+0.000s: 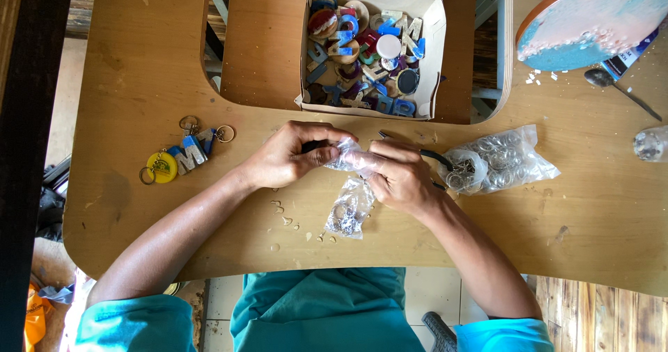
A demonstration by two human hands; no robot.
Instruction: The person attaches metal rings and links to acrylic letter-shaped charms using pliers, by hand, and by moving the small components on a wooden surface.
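1. Wooden table point(139, 66) seen from above, with an open box of letter charms point(372, 52) at the far edge.
2. Left hand point(285, 158) and right hand point(400, 178) both pinch a small clear plastic bag point(348, 158) between them at the table's middle.
3. Judgement: steady fingertip grips keep the contents from spilling.
4. Bag of key rings point(497, 160) lies just right.
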